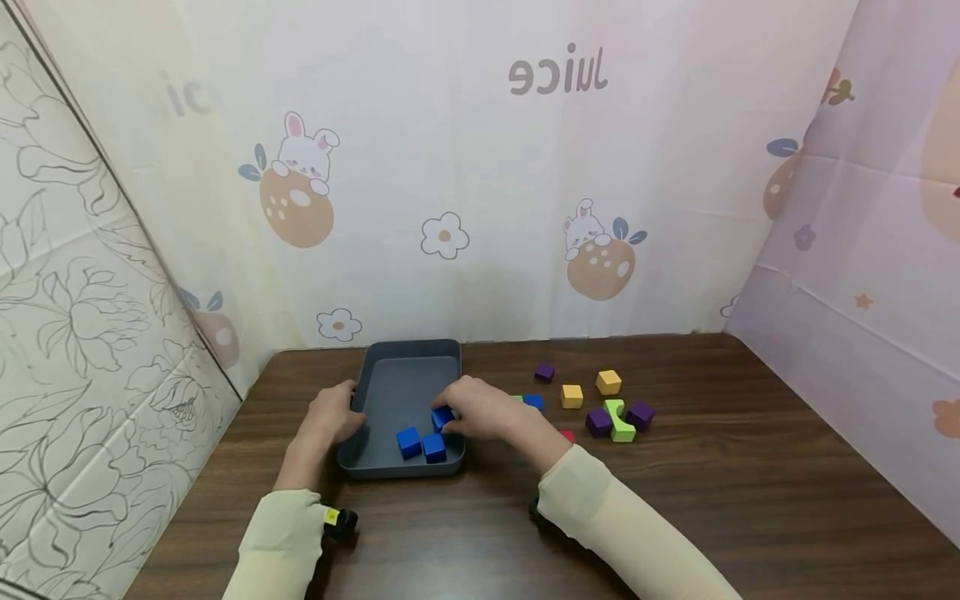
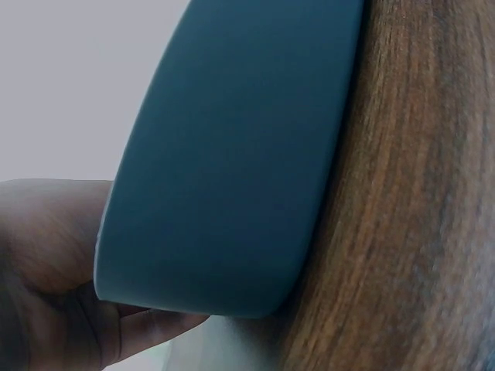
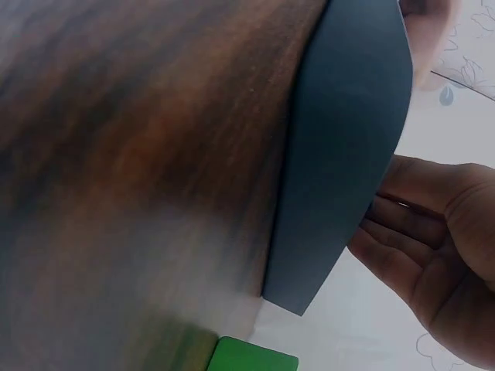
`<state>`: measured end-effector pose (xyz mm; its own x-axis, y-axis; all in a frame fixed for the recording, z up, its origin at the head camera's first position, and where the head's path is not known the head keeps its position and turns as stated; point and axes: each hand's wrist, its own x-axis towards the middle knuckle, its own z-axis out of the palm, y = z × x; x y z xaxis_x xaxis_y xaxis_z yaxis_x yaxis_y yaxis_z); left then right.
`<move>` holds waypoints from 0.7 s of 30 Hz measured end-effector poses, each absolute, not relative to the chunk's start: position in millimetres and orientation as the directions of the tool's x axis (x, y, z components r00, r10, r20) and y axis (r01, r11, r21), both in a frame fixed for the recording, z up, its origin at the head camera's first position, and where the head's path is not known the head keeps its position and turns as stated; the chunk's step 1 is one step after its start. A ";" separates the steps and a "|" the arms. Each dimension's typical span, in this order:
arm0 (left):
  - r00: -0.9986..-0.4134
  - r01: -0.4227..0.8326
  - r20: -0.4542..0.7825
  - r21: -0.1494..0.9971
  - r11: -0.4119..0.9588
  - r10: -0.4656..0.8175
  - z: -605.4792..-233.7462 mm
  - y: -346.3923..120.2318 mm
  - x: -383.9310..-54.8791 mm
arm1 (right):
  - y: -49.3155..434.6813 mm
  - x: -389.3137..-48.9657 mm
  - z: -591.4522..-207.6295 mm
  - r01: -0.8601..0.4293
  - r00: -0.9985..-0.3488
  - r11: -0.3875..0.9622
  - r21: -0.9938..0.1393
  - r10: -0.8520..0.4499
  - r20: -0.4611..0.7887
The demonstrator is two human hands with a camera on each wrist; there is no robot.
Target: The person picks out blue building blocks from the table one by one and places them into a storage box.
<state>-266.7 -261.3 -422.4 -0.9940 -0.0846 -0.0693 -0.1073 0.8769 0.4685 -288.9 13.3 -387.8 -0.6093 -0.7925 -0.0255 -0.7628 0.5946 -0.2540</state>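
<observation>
1. Left hand (image 1: 333,412): at 9 o'clock on the tray, 12 being the side away from the person; it grips the side wall narrowly, thumb inside the rim.
2. Tray (image 1: 401,379): dark grey, flat on the brown table (image 1: 450,533), its long axis running roughly from 6 to 12 o'clock.
3. First blue cube (image 1: 408,442): on the tray floor, at 6 o'clock from its centre.
4. Second blue cube (image 1: 434,449): on the same floor, at 5 o'clock, just beside the first.
5. Held cube (image 1: 441,419): blue, within the tray outline at 3 to 4 o'clock; whether it touches the floor cannot be told.
6. Right hand (image 1: 476,408): reaches over the tray's wall at 3 o'clock, pinching the held cube between thumb and fingers.
7. Green block (image 1: 517,399) and flat blue block (image 1: 532,402): together, the green largely hidden by the right hand.
8. Small purple block (image 1: 544,372): at 10 o'clock from the lime block.
9. Red block (image 1: 568,436): mostly hidden by the forearm.
10. Yellow cubes (image 1: 572,397): at 10 and 12 o'clock from the lime block.
11. Lime block (image 1: 618,422): waisted, with purple cubes (image 1: 640,416) at 9 and 3 o'clock.
</observation>
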 end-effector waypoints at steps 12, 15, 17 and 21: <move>-0.994 -0.111 -0.072 0.466 0.878 -0.088 -421.7 -261.4 -265.6 | 10.1 -286.7 -389.8 -0.783 -0.601 0.594 -0.185 -0.799 -0.023; -0.994 -0.105 -0.068 0.463 0.880 -0.083 -422.5 -261.6 -265.5 | 10.2 -285.5 -389.7 -0.786 -0.598 0.592 -0.179 -0.801 -0.023; -0.995 -0.098 -0.063 0.461 0.882 -0.077 -422.6 -261.6 -265.7 | 10.6 -285.2 -389.7 -0.785 -0.599 0.593 -0.178 -0.800 -0.025; -0.995 -0.099 -0.065 0.466 0.879 -0.077 -422.9 -260.9 -266.3 | 11.5 -284.9 -389.4 -0.779 -0.605 0.598 -0.189 -0.796 -0.026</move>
<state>-266.3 -260.9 -422.9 -0.9949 -0.0772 -0.0647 -0.0986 0.8793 0.4659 -284.9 11.5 -389.4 -0.6047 -0.7960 -0.0263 -0.7789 0.5980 -0.1892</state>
